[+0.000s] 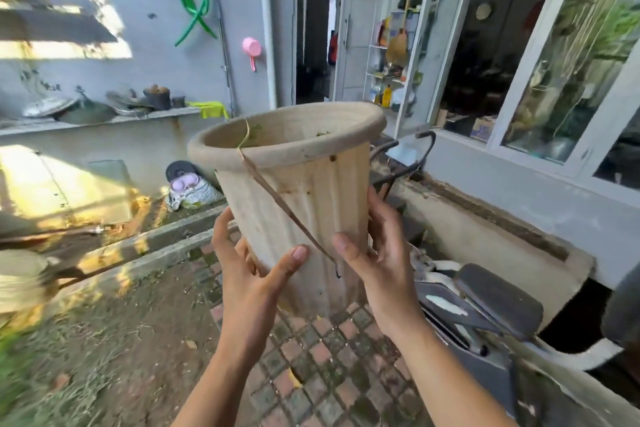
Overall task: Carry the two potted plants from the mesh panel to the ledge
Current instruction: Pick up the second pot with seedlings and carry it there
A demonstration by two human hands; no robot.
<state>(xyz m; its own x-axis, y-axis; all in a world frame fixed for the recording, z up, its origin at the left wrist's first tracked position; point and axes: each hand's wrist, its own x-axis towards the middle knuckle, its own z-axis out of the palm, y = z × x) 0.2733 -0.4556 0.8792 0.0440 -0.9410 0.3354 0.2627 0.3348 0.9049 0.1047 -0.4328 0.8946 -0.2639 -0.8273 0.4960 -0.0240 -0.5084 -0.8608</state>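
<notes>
Beige and ribbed, the pot (294,191) hung at the frame's centre, clear of the brick paving (329,357), left hand (249,274) and right hand (377,263) cupping its narrow base from both sides, fingers (298,253) clenched on it, probably to steady the load. Inside, only green sprigs showed; one dry stem (277,198) trailed out toward 5 o'clock. The ledge (104,120) lay at 10 o'clock.

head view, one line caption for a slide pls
Both hands, left and right, carry a beige ribbed pot across the yard.
</notes>
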